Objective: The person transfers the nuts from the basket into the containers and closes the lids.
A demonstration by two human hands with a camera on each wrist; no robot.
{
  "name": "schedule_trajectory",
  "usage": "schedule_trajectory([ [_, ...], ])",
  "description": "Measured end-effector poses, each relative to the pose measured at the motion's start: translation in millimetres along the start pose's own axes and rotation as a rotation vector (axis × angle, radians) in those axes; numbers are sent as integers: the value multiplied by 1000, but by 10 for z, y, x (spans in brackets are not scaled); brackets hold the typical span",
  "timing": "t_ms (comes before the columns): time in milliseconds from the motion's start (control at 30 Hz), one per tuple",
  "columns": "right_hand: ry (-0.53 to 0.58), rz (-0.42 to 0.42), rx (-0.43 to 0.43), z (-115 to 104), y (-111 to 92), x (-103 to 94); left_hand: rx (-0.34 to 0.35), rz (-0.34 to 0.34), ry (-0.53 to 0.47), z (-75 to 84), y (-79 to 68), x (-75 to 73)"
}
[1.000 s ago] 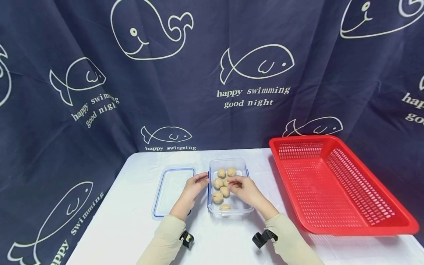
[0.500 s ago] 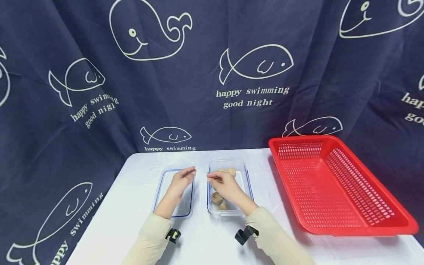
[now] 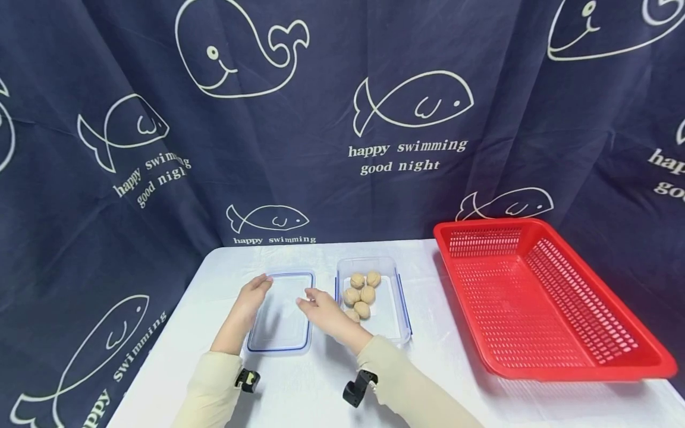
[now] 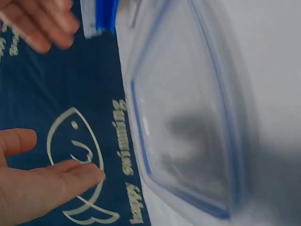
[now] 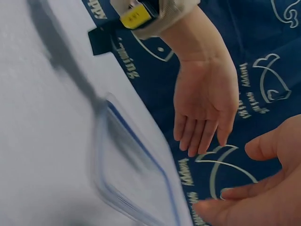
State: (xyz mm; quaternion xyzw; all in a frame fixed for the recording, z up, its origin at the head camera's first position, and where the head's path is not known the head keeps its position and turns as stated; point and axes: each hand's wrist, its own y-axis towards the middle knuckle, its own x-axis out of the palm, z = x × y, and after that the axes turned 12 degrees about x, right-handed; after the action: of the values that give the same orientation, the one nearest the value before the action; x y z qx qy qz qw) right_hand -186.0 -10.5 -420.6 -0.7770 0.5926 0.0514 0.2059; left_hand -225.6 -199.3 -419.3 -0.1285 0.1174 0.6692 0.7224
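A clear lid [image 3: 280, 315] with a blue seal lies flat on the white table, left of the container. Over the lid's left edge hovers my left hand [image 3: 250, 300], fingers extended and holding nothing. My right hand [image 3: 323, 312] reaches across from the right, its fingertips over the lid's right edge and its grasp empty. Both hands show loose, spread fingers in the right wrist view, the left hand [image 5: 204, 103] above the lid [image 5: 136, 174]. Behind the right forearm stands the clear container [image 3: 398, 297] with several walnuts [image 3: 367, 294] inside; its near left corner is hidden.
A large red plastic basket [image 3: 535, 315] with perforated walls stands at the right of the table [image 3: 332, 392]. A dark blue curtain [image 3: 332, 196] printed with whales and fish hangs right behind the table.
Both hands have moved left, from the container to the lid. The right hand has come off the walnuts, which show again in the container. The lid and basket have stayed put.
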Motion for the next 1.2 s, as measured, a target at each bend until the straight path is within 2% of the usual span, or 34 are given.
schedule_trajectory([
  [133, 29, 15, 112, 35, 14, 159, -80, -10, 36, -139, 0, -127],
  [267, 75, 50, 193, 122, 49, 278, -139, -18, 42, -289, -13, -177],
  [500, 166, 65, 232, 229, 98, 355, -146, -48, 60, -427, -27, -160],
  [933, 184, 45, 242, 262, 105, 379, -146, -60, 84, -402, -29, -140],
  [1200, 166, 15, 223, 202, 70, 331, -143, 2, 60, -296, -49, -154],
])
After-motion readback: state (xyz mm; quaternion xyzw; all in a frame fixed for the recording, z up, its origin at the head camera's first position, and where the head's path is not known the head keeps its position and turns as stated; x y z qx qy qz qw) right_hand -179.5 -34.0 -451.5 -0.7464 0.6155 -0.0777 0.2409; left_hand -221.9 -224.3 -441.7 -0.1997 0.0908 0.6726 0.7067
